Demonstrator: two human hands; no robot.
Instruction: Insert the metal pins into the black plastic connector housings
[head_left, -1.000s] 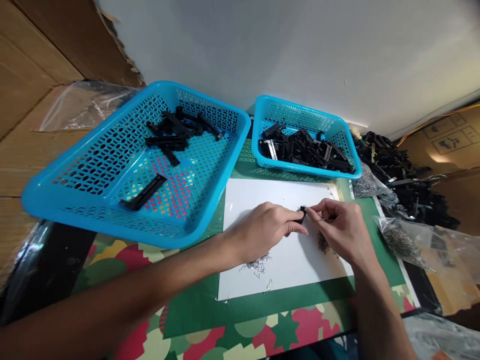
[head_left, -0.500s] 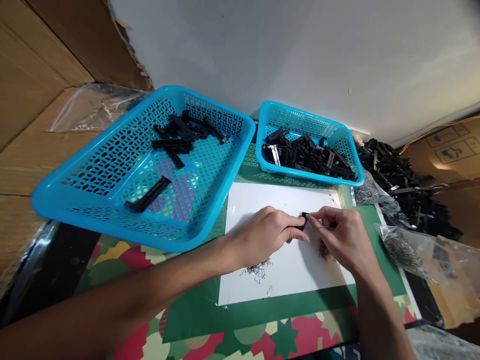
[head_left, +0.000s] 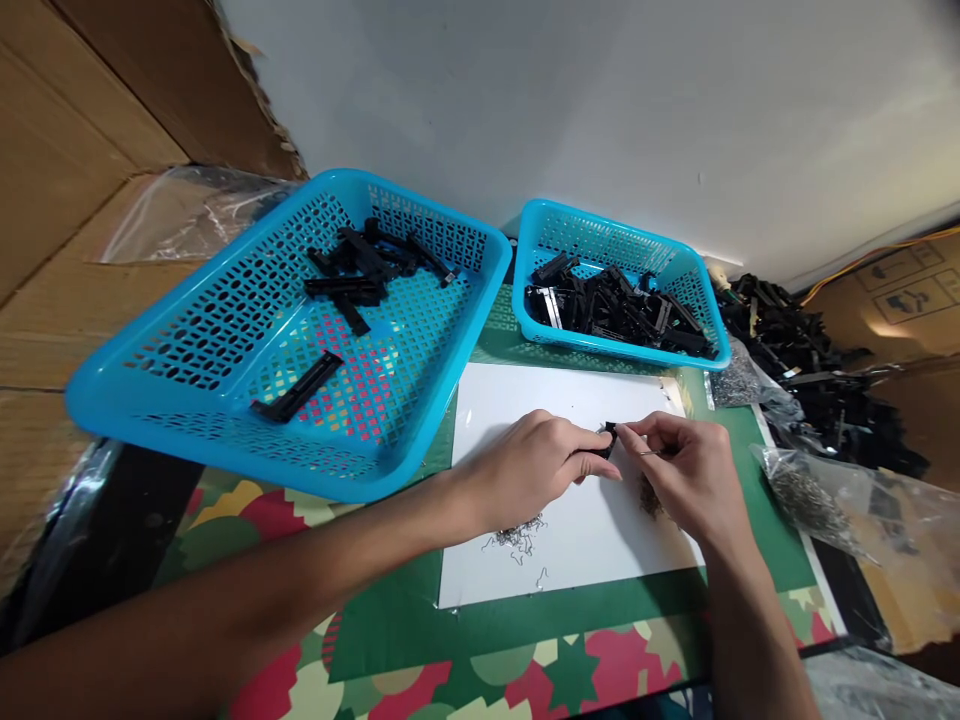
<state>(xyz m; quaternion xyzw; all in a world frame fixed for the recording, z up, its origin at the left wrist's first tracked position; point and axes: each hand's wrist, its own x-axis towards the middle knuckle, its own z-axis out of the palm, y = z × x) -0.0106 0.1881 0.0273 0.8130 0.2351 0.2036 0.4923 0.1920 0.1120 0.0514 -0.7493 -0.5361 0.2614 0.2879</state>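
Over the white sheet (head_left: pixel 577 540), my left hand (head_left: pixel 544 462) pinches a small black plastic part (head_left: pixel 609 430) between thumb and fingers. Most of that part is hidden by the fingers. My right hand (head_left: pixel 679 465) is closed in a pinch right beside the part's free end, with a thin metal piece (head_left: pixel 651 453) between its fingertips. Below my left hand lies a heap of small bent metal wire pieces (head_left: pixel 517 538). A second pile of tiny brownish metal pieces (head_left: pixel 649 498) sits partly behind my right hand.
A large blue basket (head_left: pixel 450 400) at left holds several black plastic parts (head_left: pixel 360 265). The smaller blue basket (head_left: pixel 630 352) at the back is fuller. At right are a heap of black parts (head_left: pixel 817 370) and clear bags of metal pieces (head_left: pixel 806 500). Cardboard (head_left: pixel 67 250) stands at far left.
My right hand has tilted slightly and its fingertips have shifted a little to the right of the black part. My left hand keeps its hold almost unmoved.
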